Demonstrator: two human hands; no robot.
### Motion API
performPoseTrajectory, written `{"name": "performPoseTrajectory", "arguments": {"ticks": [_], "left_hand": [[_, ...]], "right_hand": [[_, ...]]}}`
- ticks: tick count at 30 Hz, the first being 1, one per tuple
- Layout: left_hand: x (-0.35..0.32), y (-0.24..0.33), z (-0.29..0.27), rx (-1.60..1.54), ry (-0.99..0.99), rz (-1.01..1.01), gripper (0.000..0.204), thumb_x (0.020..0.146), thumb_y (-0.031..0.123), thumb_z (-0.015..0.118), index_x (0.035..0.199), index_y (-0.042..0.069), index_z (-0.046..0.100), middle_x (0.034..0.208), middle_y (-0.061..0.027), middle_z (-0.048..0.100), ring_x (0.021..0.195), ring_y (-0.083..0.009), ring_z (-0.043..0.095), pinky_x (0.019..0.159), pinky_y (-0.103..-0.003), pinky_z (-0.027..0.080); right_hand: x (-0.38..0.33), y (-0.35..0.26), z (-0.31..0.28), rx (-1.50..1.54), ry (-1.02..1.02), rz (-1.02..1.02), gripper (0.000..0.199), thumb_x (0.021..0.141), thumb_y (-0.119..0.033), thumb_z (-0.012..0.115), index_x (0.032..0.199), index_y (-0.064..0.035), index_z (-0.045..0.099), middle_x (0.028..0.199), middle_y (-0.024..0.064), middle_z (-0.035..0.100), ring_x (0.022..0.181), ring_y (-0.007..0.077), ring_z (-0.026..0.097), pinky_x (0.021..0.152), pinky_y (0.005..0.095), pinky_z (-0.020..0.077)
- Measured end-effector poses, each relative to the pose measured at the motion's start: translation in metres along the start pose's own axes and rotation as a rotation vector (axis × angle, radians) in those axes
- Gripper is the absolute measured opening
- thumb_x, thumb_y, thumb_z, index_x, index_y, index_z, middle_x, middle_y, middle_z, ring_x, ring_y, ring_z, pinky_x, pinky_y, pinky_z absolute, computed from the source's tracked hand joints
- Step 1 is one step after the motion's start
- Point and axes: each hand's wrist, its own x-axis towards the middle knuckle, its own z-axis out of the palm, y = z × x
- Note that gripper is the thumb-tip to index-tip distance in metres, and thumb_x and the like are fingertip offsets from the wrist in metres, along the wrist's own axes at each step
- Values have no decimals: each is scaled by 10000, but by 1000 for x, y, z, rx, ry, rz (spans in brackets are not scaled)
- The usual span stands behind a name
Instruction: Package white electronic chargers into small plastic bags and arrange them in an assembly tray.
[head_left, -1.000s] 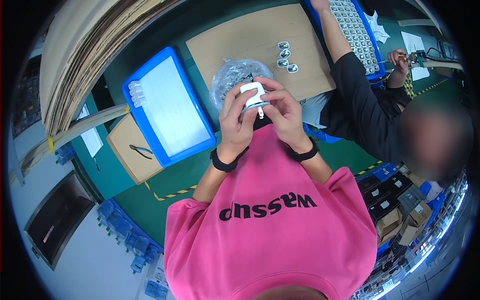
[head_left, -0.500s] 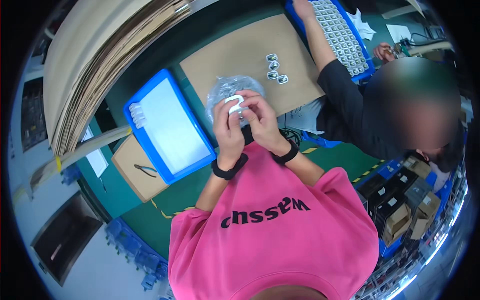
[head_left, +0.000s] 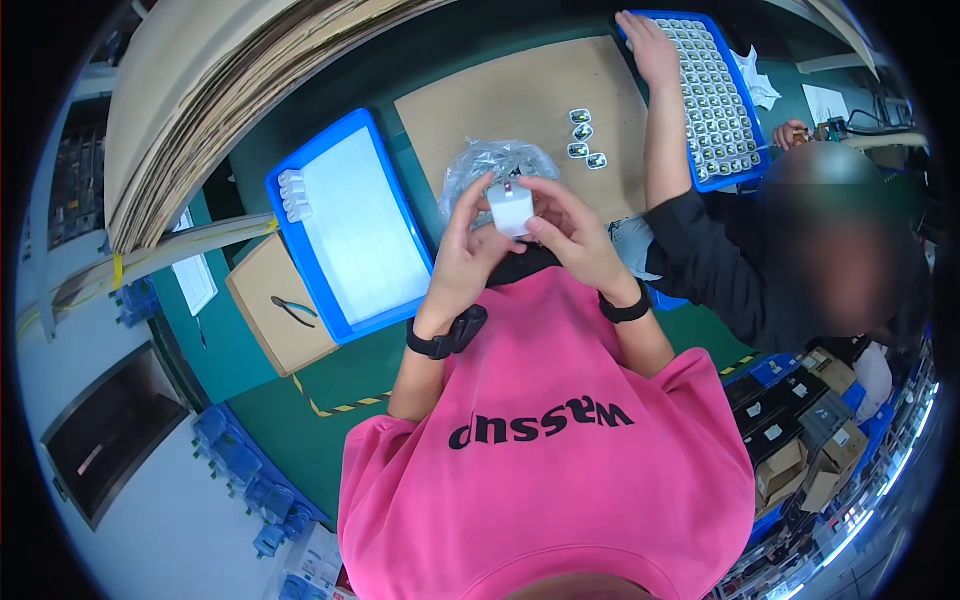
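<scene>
A small white plastic housing [head_left: 513,212] with rounded corners is held up before my chest, a small dark reddish detail at its top edge. The fingers of my left hand [head_left: 466,252] close on its left side. My right hand [head_left: 578,238] grips the other side, its thumb against the lower right face. Just beyond my fingers lies a crumpled clear plastic bag [head_left: 482,165], partly hidden by them; its contents cannot be made out. Farther right, several small white-rimmed parts with dark insides [head_left: 580,133] sit on a brown cardboard sheet [head_left: 500,100].
A blue tray [head_left: 356,332] at left has a white lining and several white pieces [head_left: 294,195] along its far-left side. Pliers [head_left: 294,310] lie on cardboard beside it. At right, a co-worker's hand [head_left: 652,48] is at a blue tray [head_left: 762,165] filled with parts. Stacked cardboard [head_left: 210,110] stands far left.
The white housing has been turned so a broad face shows, and my hands have spread apart around it. The co-worker's arm has shifted along the right tray's edge. My view has moved slightly.
</scene>
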Motion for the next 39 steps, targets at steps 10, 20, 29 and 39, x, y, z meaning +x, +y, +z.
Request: {"name": "performPoseTrajectory", "arguments": {"ticks": [10,20,29,39], "left_hand": [[-21,4,-33,170,-4,168,593,743,-75,682,1295,-2,480,1289,-106,407,1204,-261,500,969,-375,487],[-50,13,-91,149,9,134,525,776,-18,696,1255,10,482,1300,-122,445,1139,-250,546,965,-361,481],[-40,-12,-226,874,402,-10,303,781,-56,661,1043,17,528,1029,-101,571,971,-240,591,802,-319,496],[-8,-78,-411,1974,440,92,222,830,98,551,1043,115,614,988,-109,576,983,-305,552,809,-424,460]], "right_hand": [[10,-8,20,-287,-132,-223,602,732,-137,786,1250,-15,504,1201,117,530,1048,221,553,789,295,505],[26,19,65,-425,-211,-206,547,731,-78,763,1227,-28,537,1247,140,545,979,212,588,810,305,491],[54,37,124,-798,-308,-214,556,785,-38,702,1303,-58,500,1430,189,382,1150,334,520,912,385,469],[-9,45,45,-964,105,145,366,855,-42,616,1217,-36,560,1365,144,468,1154,294,542,850,337,494]]}}
